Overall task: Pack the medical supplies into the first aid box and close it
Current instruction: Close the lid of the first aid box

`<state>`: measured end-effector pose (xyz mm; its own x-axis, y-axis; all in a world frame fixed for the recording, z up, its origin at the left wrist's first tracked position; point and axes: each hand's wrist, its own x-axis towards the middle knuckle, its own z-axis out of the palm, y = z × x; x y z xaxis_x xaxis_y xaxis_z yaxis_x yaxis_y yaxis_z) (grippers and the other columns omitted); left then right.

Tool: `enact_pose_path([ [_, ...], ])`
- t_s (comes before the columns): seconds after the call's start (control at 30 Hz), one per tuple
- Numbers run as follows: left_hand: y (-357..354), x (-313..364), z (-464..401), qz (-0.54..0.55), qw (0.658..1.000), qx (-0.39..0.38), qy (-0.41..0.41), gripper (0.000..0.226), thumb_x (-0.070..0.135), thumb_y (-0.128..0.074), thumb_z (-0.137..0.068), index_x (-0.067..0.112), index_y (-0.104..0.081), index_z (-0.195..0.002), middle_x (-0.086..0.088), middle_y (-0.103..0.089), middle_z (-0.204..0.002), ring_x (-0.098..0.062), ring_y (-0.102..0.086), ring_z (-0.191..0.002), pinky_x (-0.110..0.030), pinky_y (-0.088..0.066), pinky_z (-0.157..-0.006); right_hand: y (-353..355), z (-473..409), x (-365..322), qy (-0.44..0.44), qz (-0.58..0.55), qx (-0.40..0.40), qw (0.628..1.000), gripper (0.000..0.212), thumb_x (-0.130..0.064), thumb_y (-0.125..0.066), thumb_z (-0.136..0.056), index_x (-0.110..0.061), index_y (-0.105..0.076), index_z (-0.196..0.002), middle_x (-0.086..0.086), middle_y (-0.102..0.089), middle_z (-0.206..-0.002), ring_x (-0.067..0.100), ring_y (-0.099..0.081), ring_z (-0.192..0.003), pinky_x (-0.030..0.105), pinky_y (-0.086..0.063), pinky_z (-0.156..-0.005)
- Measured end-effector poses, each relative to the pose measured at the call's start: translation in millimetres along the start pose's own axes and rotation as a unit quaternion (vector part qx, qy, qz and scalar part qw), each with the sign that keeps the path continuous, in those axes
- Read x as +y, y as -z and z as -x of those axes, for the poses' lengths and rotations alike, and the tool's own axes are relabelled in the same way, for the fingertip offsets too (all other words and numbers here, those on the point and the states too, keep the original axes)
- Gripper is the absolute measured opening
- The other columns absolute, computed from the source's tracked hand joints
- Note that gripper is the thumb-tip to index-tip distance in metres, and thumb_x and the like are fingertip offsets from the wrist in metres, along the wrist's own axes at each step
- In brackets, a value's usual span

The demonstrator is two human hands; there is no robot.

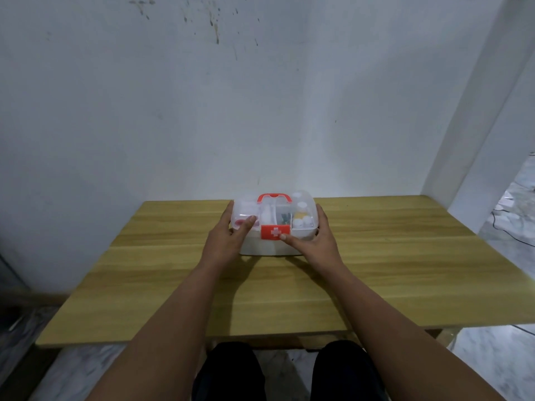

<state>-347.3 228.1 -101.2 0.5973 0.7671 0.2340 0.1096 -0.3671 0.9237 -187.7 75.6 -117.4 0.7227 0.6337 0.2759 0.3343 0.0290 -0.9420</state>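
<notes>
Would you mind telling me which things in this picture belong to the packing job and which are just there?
Part of the job:
- first aid box, lid down
- red latch
- red handle
- supplies seen through the lid
- left hand and right hand, both holding the box

Just there:
- wooden table
- wall
- cable on the floor

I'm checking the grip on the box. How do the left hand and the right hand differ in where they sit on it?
The left hand holds the first aid box at its left end, thumb lying on the clear lid. The right hand holds the right end, thumb at the red latch. Both have fingers wrapped round the box's ends.
</notes>
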Motion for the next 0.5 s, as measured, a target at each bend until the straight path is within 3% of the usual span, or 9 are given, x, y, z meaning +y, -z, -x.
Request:
enact_pose_path([
  [0.13,-8.8,1.4,-10.0,0.003,1.000,0.013,0.006,0.078,0.057,-0.064,-0.092,0.034,-0.031,-0.159,0.015,-0.051,-0.131,-0.014,-0.059,-0.112,-0.025,-0.056,-0.080,-0.6,-13.9,-2.2,-0.009,-0.002,0.016,1.000,0.092,-0.046,-0.091,-0.071,-0.041,-0.039,-0.147,-0.022,-0.058,-0.126,0.001,-0.061,-0.110,0.020,-0.057,-0.080],
  [0.23,-13.4,-0.4,-21.7,0.011,1.000,0.017,0.010,0.080,0.059,-0.065,-0.091,0.034,-0.031,-0.158,0.015,-0.054,-0.130,-0.013,-0.061,-0.113,-0.027,-0.057,-0.084,-0.7,-26.3,2.4,-0.017,-0.026,0.032,0.999,0.072,-0.050,-0.084,-0.080,-0.045,-0.046,-0.141,-0.025,-0.064,-0.120,-0.003,-0.066,-0.106,0.031,-0.062,-0.085],
  [0.33,-18.9,-3.7,-36.8,0.012,1.000,0.007,0.022,0.083,0.061,-0.065,-0.090,0.035,-0.028,-0.159,0.009,-0.056,-0.138,-0.016,-0.063,-0.114,-0.031,-0.060,-0.084,-3.4,-41.1,8.9,-0.034,-0.054,0.037,0.997,0.077,-0.062,-0.080,-0.080,-0.047,-0.043,-0.146,-0.018,-0.066,-0.131,0.007,-0.067,-0.115,0.044,-0.061,-0.094],
  [0.4,-22.8,-5.6,-48.3,0.009,1.000,0.002,0.029,0.083,0.060,-0.064,-0.091,0.034,-0.026,-0.160,0.005,-0.055,-0.143,-0.019,-0.062,-0.115,-0.032,-0.060,-0.083,-6.2,-51.1,11.7,-0.055,-0.061,0.047,0.996,0.092,-0.070,-0.081,-0.074,-0.048,-0.036,-0.151,-0.014,-0.060,-0.142,0.012,-0.063,-0.125,0.046,-0.058,-0.099],
  [0.5,-27.6,-7.1,-66.4,-0.006,1.000,0.000,0.030,0.083,0.058,-0.062,-0.093,0.032,-0.022,-0.161,0.002,-0.050,-0.149,-0.020,-0.058,-0.121,-0.027,-0.058,-0.080,-9.7,-67.7,16.8,-0.073,-0.067,0.052,0.994,0.099,-0.072,-0.082,-0.071,-0.048,-0.032,-0.153,-0.012,-0.057,-0.145,0.016,-0.061,-0.128,0.047,-0.058,-0.099],
])
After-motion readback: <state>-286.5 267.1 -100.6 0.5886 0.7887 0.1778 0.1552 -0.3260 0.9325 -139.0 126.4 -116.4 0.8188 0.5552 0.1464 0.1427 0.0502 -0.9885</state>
